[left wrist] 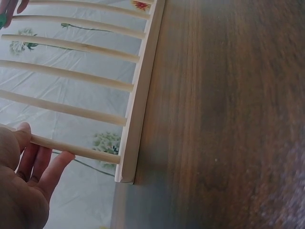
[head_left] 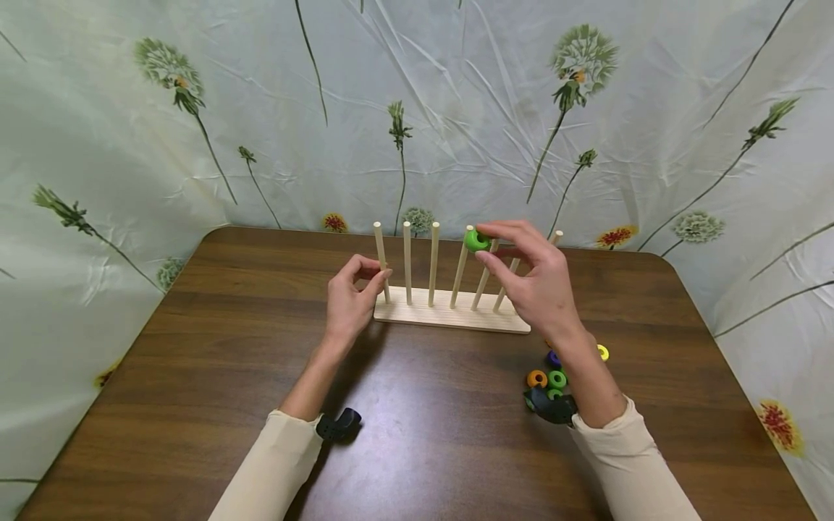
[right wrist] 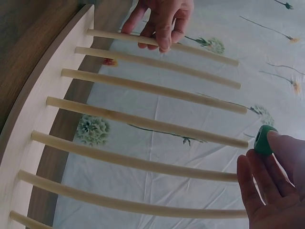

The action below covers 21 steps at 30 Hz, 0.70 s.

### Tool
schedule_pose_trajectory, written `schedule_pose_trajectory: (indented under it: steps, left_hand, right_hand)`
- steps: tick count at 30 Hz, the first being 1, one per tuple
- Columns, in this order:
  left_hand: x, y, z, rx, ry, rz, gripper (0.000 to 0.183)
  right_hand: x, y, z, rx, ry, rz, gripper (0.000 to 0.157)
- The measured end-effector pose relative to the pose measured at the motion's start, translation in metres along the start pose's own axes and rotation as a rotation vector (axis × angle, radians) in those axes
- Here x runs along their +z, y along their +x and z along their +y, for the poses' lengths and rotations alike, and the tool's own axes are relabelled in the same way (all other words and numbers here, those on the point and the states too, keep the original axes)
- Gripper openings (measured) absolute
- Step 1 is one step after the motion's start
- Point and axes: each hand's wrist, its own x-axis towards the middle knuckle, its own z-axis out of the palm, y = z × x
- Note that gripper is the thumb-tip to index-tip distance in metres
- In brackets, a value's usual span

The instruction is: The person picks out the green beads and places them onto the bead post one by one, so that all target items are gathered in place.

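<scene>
A pale wooden stand (head_left: 449, 317) with several upright pegs sits toward the back of the table. My left hand (head_left: 350, 302) pinches the leftmost peg (head_left: 378, 242) between thumb and fingers, low on its length in the head view. In my right hand (head_left: 539, 286), a green ring-shaped bead (head_left: 473, 242) is held between thumb and fingertips. The bead is level with the top of a middle peg (head_left: 460, 271), overlapping it in the head view. From the right wrist, the green bead (right wrist: 263, 140) shows just beyond the tip of that peg (right wrist: 190, 133).
Loose beads lie on the brown table (head_left: 215, 362) below my right forearm, among them an orange bead (head_left: 537, 378), a green bead (head_left: 557, 379) and a yellow bead (head_left: 603, 352). A dandelion-patterned curtain (head_left: 293, 116) hangs behind the table. Black straps (head_left: 339, 425) circle both wrists.
</scene>
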Motion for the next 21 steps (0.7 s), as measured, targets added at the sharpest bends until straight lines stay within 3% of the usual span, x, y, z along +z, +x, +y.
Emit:
schedule_pose_trajectory:
  steps: [7,21]
  left_hand:
    - [-0.001,0.000,0.001,-0.001,0.016,0.001,0.014]
    - [-0.001,0.001,-0.001,-0.012,0.001,-0.004,0.015]
  right_hand:
    - [0.006,0.005,-0.001,-0.028,-0.017,0.017,0.034]
    - [0.013,0.012,0.005,0.042,-0.134,0.065,0.035]
